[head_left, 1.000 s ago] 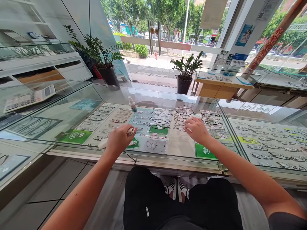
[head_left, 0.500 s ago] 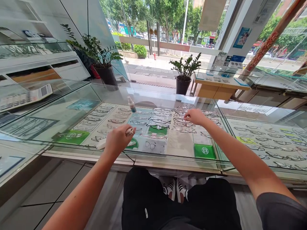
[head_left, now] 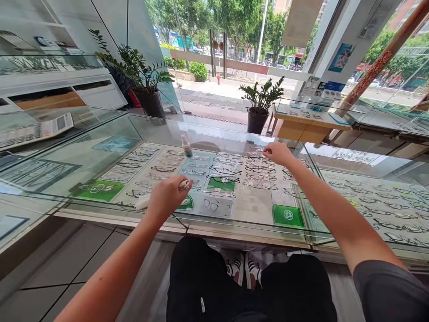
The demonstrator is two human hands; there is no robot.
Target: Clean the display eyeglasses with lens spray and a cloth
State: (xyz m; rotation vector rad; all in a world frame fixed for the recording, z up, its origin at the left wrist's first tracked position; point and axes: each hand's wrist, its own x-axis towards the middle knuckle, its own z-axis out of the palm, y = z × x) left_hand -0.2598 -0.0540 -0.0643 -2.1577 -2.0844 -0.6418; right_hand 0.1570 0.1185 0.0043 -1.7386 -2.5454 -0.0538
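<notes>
My left hand (head_left: 169,192) is closed around a crumpled whitish cloth (head_left: 142,202), which pokes out at the fingertips and below the palm. It hovers over the front of the glass display case (head_left: 248,220). Farther right, my right hand (head_left: 277,153) has its fingers pinched together near the back rows of eyeglasses (head_left: 260,169). Whatever lies between those fingertips is too small to make out. A small spray bottle (head_left: 187,146) stands upright on the glass, beyond my left hand. Dark-framed glasses (head_left: 224,174) lie in rows beneath the glass, between my hands.
A green box (head_left: 288,215) and a green card (head_left: 99,190) sit inside the case. Another case section with glasses (head_left: 378,197) continues at right. Potted plants (head_left: 258,118) stand behind the case by the window. A calculator-like device (head_left: 62,123) lies at left.
My right hand has moved slightly away from me and to the right. My left hand keeps its grip on the cloth, almost in place. The view has shifted a little.
</notes>
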